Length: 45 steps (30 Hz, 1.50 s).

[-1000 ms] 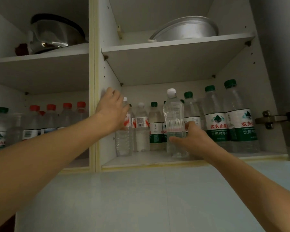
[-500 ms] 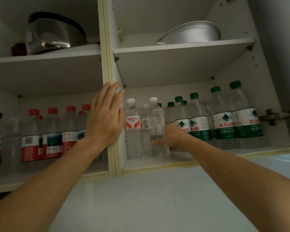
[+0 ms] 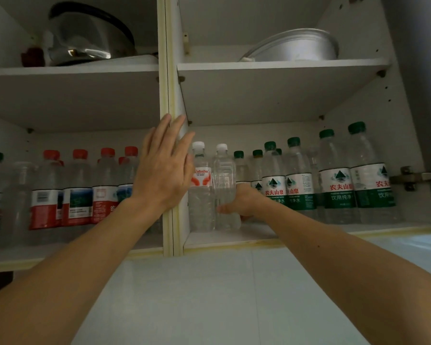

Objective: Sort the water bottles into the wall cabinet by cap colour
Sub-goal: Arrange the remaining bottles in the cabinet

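The unlabelled white-capped bottle (image 3: 225, 188) is clasped low down by the right hand (image 3: 241, 202), upright on the lower shelf (image 3: 234, 239), touching a labelled white-capped bottle (image 3: 200, 188). The left hand (image 3: 163, 168), fingers straight, is pressed flat against the cabinet divider (image 3: 169, 70). Green-capped bottles (image 3: 336, 178) are ranged rightward.

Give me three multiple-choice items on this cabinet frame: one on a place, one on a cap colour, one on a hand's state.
1. Where does the unlabelled white-capped bottle stand?
A. Upper shelf
B. Lower right compartment, beside the labelled white-capped bottle
C. Among the red caps

2. What cap colour fills the right end of that shelf?
A. Green
B. Blue
C. Red

3. How is the left hand posed?
A. Gripping a bottle
B. Fist
C. Flat, fingers straight, on the cabinet divider

Key: B, the right hand holds it low on that shelf; A, the green-capped bottles stand there; C, its fingers lie straight against the divider's edge.
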{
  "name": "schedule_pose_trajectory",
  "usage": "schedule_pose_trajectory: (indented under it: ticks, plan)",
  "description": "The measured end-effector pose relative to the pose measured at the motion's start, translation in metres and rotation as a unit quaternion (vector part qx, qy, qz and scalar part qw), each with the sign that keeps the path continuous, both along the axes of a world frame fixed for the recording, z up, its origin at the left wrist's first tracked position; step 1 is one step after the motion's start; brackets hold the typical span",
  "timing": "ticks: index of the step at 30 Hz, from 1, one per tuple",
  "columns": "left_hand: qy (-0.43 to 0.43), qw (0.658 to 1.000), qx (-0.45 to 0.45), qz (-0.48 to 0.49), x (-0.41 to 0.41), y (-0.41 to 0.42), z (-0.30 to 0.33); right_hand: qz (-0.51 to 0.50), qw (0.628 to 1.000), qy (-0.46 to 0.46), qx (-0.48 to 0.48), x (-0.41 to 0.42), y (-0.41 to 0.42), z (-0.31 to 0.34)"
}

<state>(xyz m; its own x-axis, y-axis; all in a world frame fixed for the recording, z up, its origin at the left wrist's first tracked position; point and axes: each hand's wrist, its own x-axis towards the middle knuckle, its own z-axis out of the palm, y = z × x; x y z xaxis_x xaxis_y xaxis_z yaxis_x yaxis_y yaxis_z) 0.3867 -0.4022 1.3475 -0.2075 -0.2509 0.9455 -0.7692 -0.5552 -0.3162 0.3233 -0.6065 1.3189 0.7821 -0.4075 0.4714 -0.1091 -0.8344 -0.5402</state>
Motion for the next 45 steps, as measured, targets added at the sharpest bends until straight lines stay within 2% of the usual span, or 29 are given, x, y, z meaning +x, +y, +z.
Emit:
schedule_pose_trajectory:
  ticks: [17, 20, 26, 30, 32, 35, 37, 40, 42, 45]
  plan:
    - [-0.003, 0.998, 0.004, 0.065, -0.003, -0.001, -0.002, -0.015, 1.000, 0.022, 0.012, 0.010, -0.015, 0.003]
    - [0.003, 0.997, 0.002, 0.071, -0.003, 0.000, -0.001, 0.016, 1.000, 0.008, 0.020, 0.013, -0.014, 0.002]
    - [0.005, 0.997, 0.013, 0.076, -0.005, 0.001, -0.001, 0.040, 0.999, -0.004, -0.025, 0.015, -0.016, -0.001]
    - [0.004, 0.998, 0.022, 0.063, -0.011, 0.001, -0.002, 0.056, 0.998, 0.003, 0.004, 0.000, -0.019, 0.003]
    - [-0.023, 0.998, 0.027, 0.043, -0.019, -0.007, -0.007, 0.038, 0.999, -0.029, -0.020, -0.014, -0.025, 0.006]
    - [-0.035, 0.998, 0.048, -0.015, -0.033, -0.029, -0.010, -0.044, 0.982, -0.162, -0.084, -0.038, -0.042, 0.011]
    - [0.003, 0.997, 0.053, -0.060, -0.043, -0.047, -0.009, -0.106, 0.947, -0.262, -0.156, -0.054, -0.056, 0.011]
    - [0.079, 0.989, 0.045, -0.119, -0.055, -0.080, -0.007, -0.147, 0.908, -0.335, -0.205, -0.073, -0.067, 0.006]
    - [0.139, 0.976, 0.050, -0.157, -0.059, -0.106, -0.006, -0.138, 0.906, -0.345, -0.204, -0.079, -0.071, -0.002]
    - [0.267, 0.941, 0.048, -0.200, -0.058, -0.146, -0.001, -0.112, 0.927, -0.323, -0.155, -0.083, -0.077, -0.009]
